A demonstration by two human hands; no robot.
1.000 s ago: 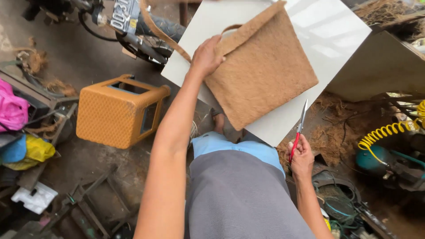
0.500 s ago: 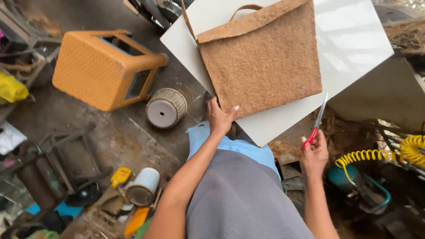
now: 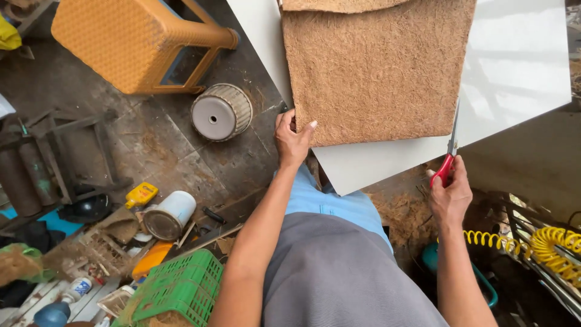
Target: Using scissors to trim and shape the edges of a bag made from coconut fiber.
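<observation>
A square brown coir fibre mat [image 3: 378, 66] lies on a white board [image 3: 520, 66]. My left hand [image 3: 293, 138] grips the mat's near left corner, thumb on top. My right hand [image 3: 451, 192] holds red-handled scissors [image 3: 449, 151] upright, blades pointing up at the board's near edge, just right of the mat. The blades look nearly closed and do not touch the mat.
An orange plastic stool [image 3: 136, 45] lies on its side at the left, with an overturned ribbed pot [image 3: 221, 111] beside it. A tin can [image 3: 169, 215], yellow bottle [image 3: 140, 195] and green crate [image 3: 178, 289] sit near my left. A yellow coiled hose [image 3: 541, 239] lies at the right.
My left hand slid from the mat's upper left edge down to its near left corner. The camera has moved closer to the mat. The scissors stay raised in my right hand.
</observation>
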